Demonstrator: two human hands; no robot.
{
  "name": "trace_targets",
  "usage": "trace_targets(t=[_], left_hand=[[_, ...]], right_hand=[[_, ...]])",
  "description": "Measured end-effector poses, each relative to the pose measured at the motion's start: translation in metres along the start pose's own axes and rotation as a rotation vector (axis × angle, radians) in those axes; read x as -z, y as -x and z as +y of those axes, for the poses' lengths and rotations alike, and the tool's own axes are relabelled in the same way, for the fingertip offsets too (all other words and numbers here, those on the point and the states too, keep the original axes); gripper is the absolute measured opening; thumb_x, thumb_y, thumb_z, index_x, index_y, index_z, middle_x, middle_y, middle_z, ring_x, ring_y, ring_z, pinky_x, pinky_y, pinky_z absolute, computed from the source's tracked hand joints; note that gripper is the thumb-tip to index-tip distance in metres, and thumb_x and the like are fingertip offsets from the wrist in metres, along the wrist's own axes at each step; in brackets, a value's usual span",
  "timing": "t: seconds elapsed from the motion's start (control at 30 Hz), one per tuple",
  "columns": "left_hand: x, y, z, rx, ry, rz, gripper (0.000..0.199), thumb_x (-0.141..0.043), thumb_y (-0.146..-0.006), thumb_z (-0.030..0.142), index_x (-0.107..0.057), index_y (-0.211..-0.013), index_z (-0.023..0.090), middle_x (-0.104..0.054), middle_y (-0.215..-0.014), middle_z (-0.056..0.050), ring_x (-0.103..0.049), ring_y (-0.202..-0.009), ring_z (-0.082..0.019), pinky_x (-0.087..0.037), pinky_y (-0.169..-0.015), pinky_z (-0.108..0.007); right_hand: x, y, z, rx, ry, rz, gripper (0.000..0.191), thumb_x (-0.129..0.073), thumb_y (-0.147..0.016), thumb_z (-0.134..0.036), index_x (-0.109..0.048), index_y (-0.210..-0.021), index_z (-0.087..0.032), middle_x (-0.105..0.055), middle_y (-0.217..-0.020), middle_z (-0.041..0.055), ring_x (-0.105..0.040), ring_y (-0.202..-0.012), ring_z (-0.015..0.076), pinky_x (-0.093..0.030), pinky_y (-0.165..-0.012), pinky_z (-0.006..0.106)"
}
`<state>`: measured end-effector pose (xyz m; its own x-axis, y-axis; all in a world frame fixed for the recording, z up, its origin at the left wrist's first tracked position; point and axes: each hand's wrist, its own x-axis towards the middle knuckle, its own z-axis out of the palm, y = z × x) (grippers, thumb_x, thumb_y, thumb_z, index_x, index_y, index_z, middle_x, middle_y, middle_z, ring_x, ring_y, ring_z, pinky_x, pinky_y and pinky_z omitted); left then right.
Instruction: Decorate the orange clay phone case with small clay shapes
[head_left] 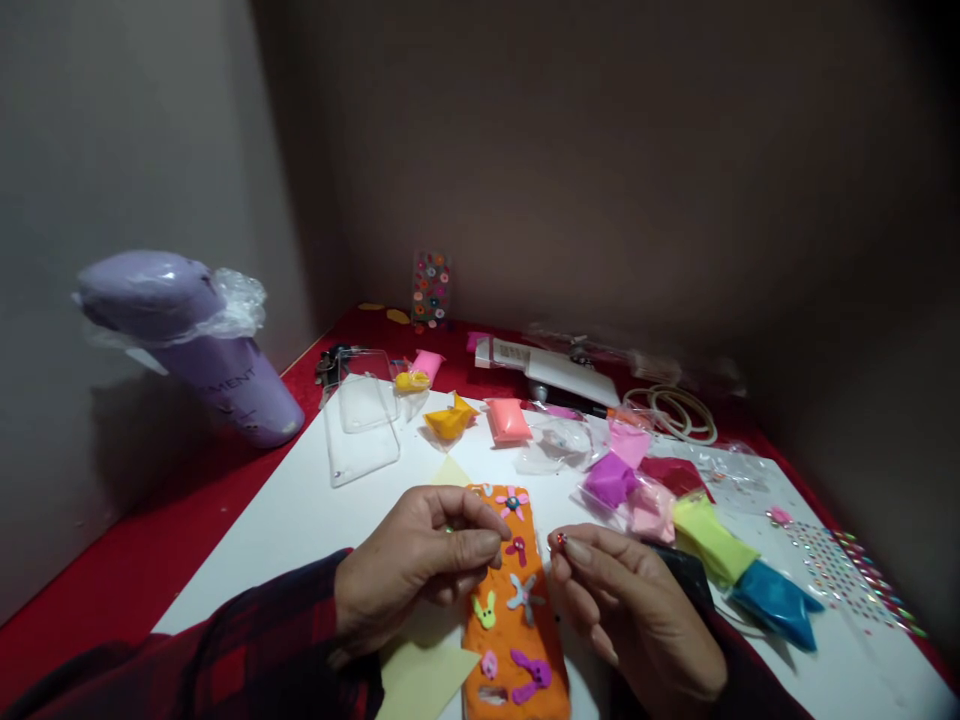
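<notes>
An orange clay-covered phone case (540, 635) lies in front of me, decorated with small clay flowers and bunny-like shapes. Between the thumb and finger of my right hand (637, 600) is a tiny red rhinestone (561, 539), held just right of the case. My left hand (427, 550) is closed in a pinch over the case's left edge; whatever its fingertips hold, if anything, is hidden. A pale yellow paper (427, 680) lies beneath my left wrist. Sheets of colored rhinestones (840, 565) are spread at the right.
Clear phone cases (364, 465) lie at the left. Clay packets, including orange-yellow (450, 418), coral (508, 422), purple (611, 482) and blue (780, 605), ring the white board (255, 560). A purple tumbler (255, 395) stands left; a decorated case (431, 290) leans behind.
</notes>
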<state>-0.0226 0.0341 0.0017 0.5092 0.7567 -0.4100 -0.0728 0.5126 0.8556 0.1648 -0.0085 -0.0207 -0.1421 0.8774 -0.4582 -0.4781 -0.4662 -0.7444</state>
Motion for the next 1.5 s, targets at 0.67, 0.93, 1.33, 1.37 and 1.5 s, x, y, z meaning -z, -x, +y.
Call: trace_targets(t=[0.67, 0.93, 1.33, 1.37, 1.5], left_hand=[[-0.003, 0.001, 0.003, 0.072, 0.067, 0.053, 0.018, -0.071, -0.067, 0.024, -0.062, -0.076, 0.011, -0.053, -0.060, 0.001, -0.042, -0.049, -0.004, -0.026, -0.043, -0.014], [-0.005, -0.001, 0.006, 0.104, 0.075, 0.087, 0.021, -0.073, -0.063, 0.023, -0.062, -0.076, 0.011, -0.051, -0.055, 0.002, -0.038, -0.044, -0.003, -0.023, -0.041, -0.014], [0.001, -0.005, -0.001, 0.061, 0.168, 0.010, 0.015, -0.068, -0.070, 0.018, -0.065, -0.082, 0.010, -0.057, -0.065, -0.003, -0.039, -0.045, -0.002, -0.018, -0.040, -0.014], [0.001, -0.005, -0.002, 0.052, 0.173, 0.004, 0.015, -0.068, -0.070, 0.018, -0.065, -0.083, 0.010, -0.059, -0.068, -0.004, -0.040, -0.046, -0.001, -0.018, -0.040, -0.014], [0.002, -0.004, -0.004, 0.048, 0.179, -0.017, 0.018, -0.068, -0.072, 0.021, -0.065, -0.085, 0.009, -0.061, -0.074, -0.006, -0.043, -0.048, -0.001, -0.022, -0.042, -0.013]], right_hand=[[0.017, -0.018, -0.006, 0.246, 0.027, 0.247, 0.031, -0.079, -0.059, -0.033, -0.058, -0.072, -0.014, -0.056, -0.054, -0.0023, -0.041, -0.039, 0.0043, -0.027, -0.032, 0.013], [0.020, -0.019, -0.005, 0.262, 0.056, 0.261, 0.030, -0.077, -0.062, -0.028, -0.058, -0.080, -0.014, -0.063, -0.067, 0.0031, -0.048, -0.046, 0.0068, -0.033, -0.036, 0.015], [0.020, -0.017, -0.005, 0.205, 0.074, 0.190, 0.028, -0.067, -0.073, -0.039, -0.057, -0.072, -0.013, -0.057, -0.065, 0.0014, -0.045, -0.049, 0.0061, -0.031, -0.040, 0.015], [0.020, -0.016, -0.005, 0.180, 0.087, 0.178, 0.028, -0.069, -0.072, -0.038, -0.054, -0.070, -0.014, -0.055, -0.061, -0.0005, -0.044, -0.049, 0.0057, -0.030, -0.040, 0.014], [0.013, -0.008, -0.010, 0.113, 0.124, 0.050, 0.025, -0.068, -0.074, -0.037, -0.053, -0.074, -0.017, -0.048, -0.055, -0.0042, -0.038, -0.048, 0.0049, -0.029, -0.043, 0.014]])
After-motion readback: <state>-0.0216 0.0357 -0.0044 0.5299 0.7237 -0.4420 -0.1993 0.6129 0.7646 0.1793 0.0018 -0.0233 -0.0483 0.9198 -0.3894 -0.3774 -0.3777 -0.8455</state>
